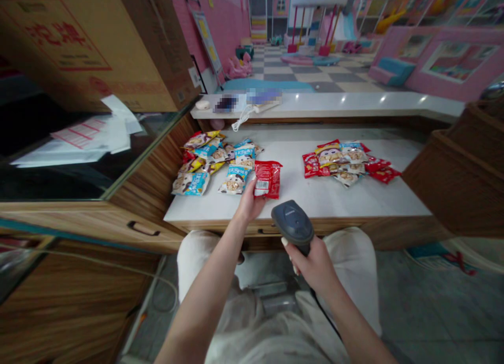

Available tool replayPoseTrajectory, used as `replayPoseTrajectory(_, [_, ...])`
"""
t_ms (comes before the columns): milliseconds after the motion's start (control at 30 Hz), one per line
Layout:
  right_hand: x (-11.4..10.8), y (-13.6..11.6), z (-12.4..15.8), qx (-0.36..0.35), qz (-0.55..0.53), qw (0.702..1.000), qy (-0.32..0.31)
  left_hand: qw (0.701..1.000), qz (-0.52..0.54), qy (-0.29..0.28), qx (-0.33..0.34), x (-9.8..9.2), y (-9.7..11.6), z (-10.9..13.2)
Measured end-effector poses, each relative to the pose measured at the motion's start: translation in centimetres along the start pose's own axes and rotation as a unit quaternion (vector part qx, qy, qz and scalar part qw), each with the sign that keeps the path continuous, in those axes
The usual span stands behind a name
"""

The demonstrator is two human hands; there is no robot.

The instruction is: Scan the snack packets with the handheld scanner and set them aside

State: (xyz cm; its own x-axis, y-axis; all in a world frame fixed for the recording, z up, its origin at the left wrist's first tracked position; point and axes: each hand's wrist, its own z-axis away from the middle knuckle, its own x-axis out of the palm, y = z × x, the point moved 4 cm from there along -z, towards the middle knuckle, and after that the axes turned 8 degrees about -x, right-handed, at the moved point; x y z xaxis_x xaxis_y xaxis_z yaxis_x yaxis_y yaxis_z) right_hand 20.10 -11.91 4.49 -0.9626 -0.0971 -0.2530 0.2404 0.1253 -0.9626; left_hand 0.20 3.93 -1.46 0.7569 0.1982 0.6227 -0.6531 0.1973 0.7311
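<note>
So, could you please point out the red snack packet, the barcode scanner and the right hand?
red snack packet (271,176), head view, middle of its front face.
barcode scanner (293,223), head view, top of its head.
right hand (313,264), head view, back of the hand.

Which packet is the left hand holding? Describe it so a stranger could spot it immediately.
Start at the white counter with two heaps of snack packets. At the front right edge of the left heap, the left hand pinches a red packet. It shows a white label patch, and the packets right beside it are blue, not red.
</note>
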Motion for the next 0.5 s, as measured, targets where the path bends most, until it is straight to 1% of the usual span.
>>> replayPoseTrajectory(100, [0.0, 0.1, 0.0, 0.004, 0.000, 1.000, 0.002, 0.998, 0.047, -0.005, -0.042, 0.3, -0.1, 0.1])
replayPoseTrajectory(167, [0.0, 0.2, 0.0, 0.006, -0.001, 1.000, 0.003, 0.996, 0.072, -0.008, -0.053, 0.5, 0.0, 0.2])
replayPoseTrajectory(300, [-0.2, 0.5, 0.3, 0.016, -0.003, 1.000, 0.008, 0.995, 0.075, -0.014, -0.057, 0.8, 0.2, 0.5])
replayPoseTrajectory(367, [-0.5, 0.6, 0.5, 0.019, -0.008, 1.000, 0.015, 0.996, 0.071, -0.009, -0.058, 0.8, 0.2, 0.5])
replayPoseTrajectory(500, [-1.5, 1.5, 1.0, 0.022, -0.014, 0.999, 0.024, 0.998, 0.051, 0.006, -0.040, 0.9, 0.1, 0.3])
